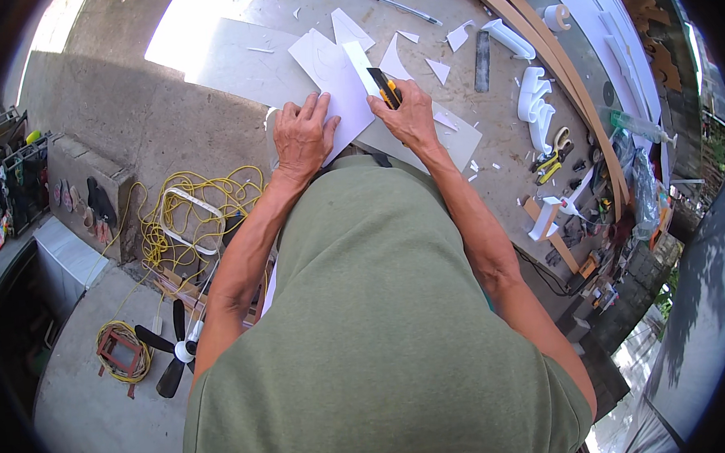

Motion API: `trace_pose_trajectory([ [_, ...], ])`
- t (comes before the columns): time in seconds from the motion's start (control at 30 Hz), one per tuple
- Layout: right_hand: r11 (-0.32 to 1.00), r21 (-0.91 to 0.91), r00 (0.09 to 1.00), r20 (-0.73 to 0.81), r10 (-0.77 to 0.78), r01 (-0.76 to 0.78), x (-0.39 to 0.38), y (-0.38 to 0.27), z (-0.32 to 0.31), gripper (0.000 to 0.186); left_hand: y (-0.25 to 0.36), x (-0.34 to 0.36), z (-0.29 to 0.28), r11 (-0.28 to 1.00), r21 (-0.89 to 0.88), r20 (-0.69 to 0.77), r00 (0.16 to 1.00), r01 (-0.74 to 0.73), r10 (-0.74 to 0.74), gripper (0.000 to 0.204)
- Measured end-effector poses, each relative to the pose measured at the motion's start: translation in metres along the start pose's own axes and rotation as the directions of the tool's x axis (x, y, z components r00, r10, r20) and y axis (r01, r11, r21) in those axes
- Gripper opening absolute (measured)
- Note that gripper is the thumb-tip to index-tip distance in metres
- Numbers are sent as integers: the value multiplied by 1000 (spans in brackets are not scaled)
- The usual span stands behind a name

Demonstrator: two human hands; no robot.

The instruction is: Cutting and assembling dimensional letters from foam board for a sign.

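My right hand (410, 117) grips a black and yellow utility knife (386, 89) over a white sheet (321, 60). The knife's front end is by a narrow, brighter white strip (359, 61) along the sheet's right side; whether the blade touches it I cannot tell. Faint curved lines show on the sheet. On its left part rests my left hand (302, 138), fingers spread and pressing down, holding nothing. Beneath lies a grey board (460, 139). Several pointed white offcuts (392, 61) are scattered beyond the knife.
A pen (404, 9), a dark flat bar (482, 61), curly white cut-outs (535, 107) and yellow-handled pliers (550, 167) lie on the table to the right. Long brown strips (567, 60) curve along its far right. Yellow cord (170, 232) and a black-bladed fan (180, 349) are at lower left.
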State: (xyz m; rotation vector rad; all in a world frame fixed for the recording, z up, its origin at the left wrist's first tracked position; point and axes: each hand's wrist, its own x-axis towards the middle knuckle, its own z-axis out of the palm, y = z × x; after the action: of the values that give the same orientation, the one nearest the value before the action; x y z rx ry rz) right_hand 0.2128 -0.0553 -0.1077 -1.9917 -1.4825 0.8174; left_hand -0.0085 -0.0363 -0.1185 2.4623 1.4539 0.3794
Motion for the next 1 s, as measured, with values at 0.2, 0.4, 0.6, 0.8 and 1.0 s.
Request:
trace_pose_trajectory([
  [0.2,1000,16,999,-35,5,-4,12,-10,6,44,-9,14,2,904,-395,-60,978,162,-201,56],
  [0.4,999,10,996,-77,33,-33,18,-11,-4,43,1,21,-9,603,-581,235,822,547,-519,50],
  [0.6,999,-18,995,-93,-33,31,18,-10,8,41,-1,18,2,565,-636,170,810,526,-562,47],
  [0.8,994,-34,988,-112,-105,102,13,-15,27,41,-2,11,10,493,-719,140,798,489,-586,44],
  [1.0,990,-18,976,-170,-140,138,12,-24,17,41,-3,15,-7,529,-691,85,782,493,-617,48],
])
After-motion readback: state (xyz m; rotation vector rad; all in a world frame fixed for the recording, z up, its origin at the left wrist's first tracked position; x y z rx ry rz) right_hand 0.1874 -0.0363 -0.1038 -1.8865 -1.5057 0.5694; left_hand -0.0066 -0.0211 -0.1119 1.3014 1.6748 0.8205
